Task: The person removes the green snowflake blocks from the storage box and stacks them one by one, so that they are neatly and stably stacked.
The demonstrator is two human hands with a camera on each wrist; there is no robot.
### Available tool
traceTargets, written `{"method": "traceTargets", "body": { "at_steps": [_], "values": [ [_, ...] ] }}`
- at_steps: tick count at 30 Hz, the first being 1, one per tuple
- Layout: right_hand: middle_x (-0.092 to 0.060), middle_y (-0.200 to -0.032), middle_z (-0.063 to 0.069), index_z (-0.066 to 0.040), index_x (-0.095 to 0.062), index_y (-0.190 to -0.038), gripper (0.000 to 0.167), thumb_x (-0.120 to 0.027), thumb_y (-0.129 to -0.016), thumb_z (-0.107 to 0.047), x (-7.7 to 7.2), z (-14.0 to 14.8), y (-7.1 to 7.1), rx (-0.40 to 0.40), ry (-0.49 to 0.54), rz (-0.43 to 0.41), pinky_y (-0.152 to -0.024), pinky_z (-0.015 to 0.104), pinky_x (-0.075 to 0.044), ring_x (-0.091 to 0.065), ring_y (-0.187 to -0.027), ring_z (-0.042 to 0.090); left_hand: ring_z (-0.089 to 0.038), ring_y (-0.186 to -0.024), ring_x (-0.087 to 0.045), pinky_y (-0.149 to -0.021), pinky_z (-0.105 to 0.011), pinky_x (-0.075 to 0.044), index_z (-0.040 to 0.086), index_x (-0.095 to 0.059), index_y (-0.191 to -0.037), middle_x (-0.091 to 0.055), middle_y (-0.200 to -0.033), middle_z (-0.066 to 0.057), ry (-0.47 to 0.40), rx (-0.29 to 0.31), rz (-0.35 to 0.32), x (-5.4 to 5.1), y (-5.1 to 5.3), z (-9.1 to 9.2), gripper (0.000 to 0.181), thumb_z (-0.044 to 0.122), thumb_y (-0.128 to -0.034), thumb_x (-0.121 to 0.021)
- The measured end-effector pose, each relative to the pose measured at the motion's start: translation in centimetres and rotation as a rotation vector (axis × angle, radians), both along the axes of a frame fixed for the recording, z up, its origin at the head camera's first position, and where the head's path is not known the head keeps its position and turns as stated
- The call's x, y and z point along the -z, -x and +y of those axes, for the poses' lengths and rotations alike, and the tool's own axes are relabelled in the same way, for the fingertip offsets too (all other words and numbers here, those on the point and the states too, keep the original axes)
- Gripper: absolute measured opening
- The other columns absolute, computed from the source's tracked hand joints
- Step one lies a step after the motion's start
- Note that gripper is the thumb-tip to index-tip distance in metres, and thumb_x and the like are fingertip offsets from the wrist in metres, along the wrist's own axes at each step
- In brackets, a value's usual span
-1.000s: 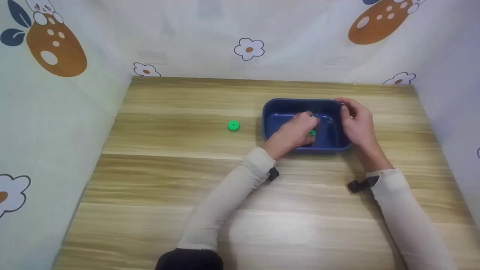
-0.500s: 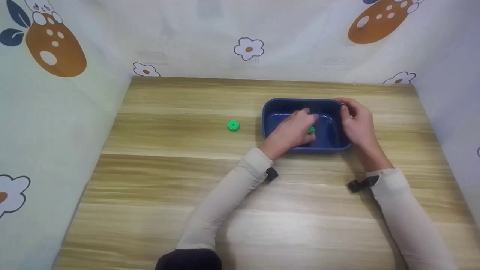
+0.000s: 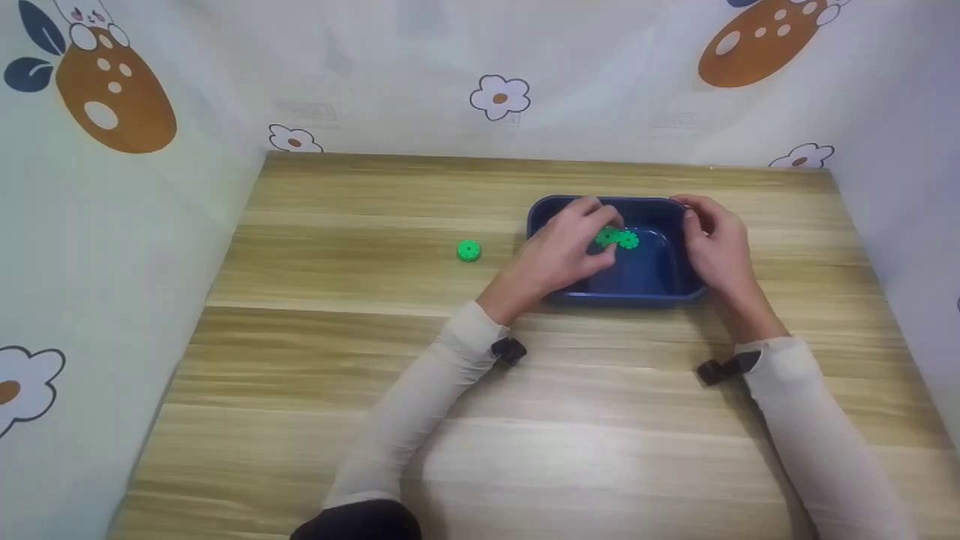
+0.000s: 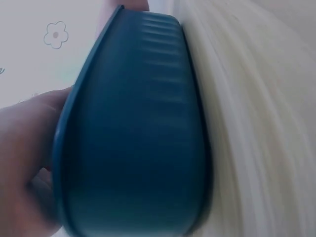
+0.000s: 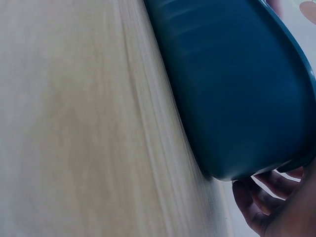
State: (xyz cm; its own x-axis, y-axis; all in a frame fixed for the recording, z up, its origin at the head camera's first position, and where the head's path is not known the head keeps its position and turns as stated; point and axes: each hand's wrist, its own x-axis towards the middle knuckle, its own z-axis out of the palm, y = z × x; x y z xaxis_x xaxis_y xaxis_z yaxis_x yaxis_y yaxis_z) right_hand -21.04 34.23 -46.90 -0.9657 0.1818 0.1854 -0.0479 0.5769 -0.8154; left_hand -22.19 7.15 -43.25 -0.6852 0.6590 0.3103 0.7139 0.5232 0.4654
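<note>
In the head view my left hand (image 3: pixel 570 240) reaches over the left side of a dark blue basin (image 3: pixel 652 301). Its curled fingers and thumb hold a green notched disc (image 3: pixel 607 238) over the basin. Just right of this, a second green notched disc (image 3: pixel 628 239) shows; whether the two are joined I cannot tell. My right hand (image 3: pixel 718 244) grips the basin's right end, thumb at the inside of the rim. The right wrist view has its fingers (image 5: pixel 252 205) at the basin's outer wall (image 5: pixel 237 98). A round green piece (image 3: pixel 469 250) lies on the table left of the basin.
The wood-grain table (image 3: pixel 337 360) runs back to a printed wall sheet (image 3: pixel 405 82); another sheet (image 3: pixel 75 247) borders its left side. The basin's tall side wall (image 4: pixel 133 128) fills much of the left wrist view.
My left hand has moved left and slightly up in the head view, the green notched disc shifting with it. The second disc is now plainly visible. The right hand stays at the basin.
</note>
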Motion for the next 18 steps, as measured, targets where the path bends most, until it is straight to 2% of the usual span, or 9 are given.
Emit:
{"method": "traceTargets", "body": {
  "at_steps": [4,10,15,18],
  "values": [
    [-0.075,-0.132,0.016,-0.010,-0.074,-0.136,0.036,-0.050,-0.110,-0.016,-0.1,0.0,0.0,0.000,-0.009,0.008,-0.093,0.015,-0.048,-0.065,-0.103,0.004,-0.019,-0.110,-0.063,-0.098,-0.025,-0.056,0.011,-0.073,-0.126,-0.068,-0.120,-0.008,-0.083,0.010,0.020,0.0,-0.1,-1.4,0.027,0.021,-0.1007,-0.070],
    [-0.075,-0.133,0.015,-0.011,-0.074,-0.136,0.035,-0.050,-0.111,-0.016,-0.1,0.0,0.0,-0.001,0.012,0.001,-0.094,0.016,-0.048,-0.064,-0.104,0.004,-0.019,-0.109,-0.064,-0.099,-0.023,-0.057,0.010,-0.072,-0.128,-0.067,-0.120,-0.008,-0.126,0.008,0.027,0.3,-0.3,-3.1,0.028,0.021,-0.1020,-0.071],
    [-0.075,-0.133,0.016,-0.010,-0.074,-0.138,0.035,-0.051,-0.112,-0.017,-0.1,0.0,-0.1,-0.012,0.021,-0.002,-0.093,0.016,-0.047,-0.064,-0.104,0.007,-0.017,-0.112,-0.064,-0.103,-0.021,-0.055,0.010,-0.071,-0.130,-0.066,-0.124,-0.007,-0.153,-0.022,0.009,0.4,-0.5,-4.5,0.030,0.021,-0.1025,-0.072],
    [-0.075,-0.134,0.016,-0.010,-0.073,-0.138,0.036,-0.050,-0.112,-0.017,-0.1,0.1,-0.1,-0.010,0.022,-0.005,-0.094,0.016,-0.047,-0.064,-0.106,0.007,-0.015,-0.111,-0.065,-0.101,-0.018,-0.055,0.012,-0.071,-0.132,-0.065,-0.125,-0.006,-0.178,-0.043,0.008,0.4,-0.5,-5.3,0.031,0.022,-0.1027,-0.071]
  ]
}}
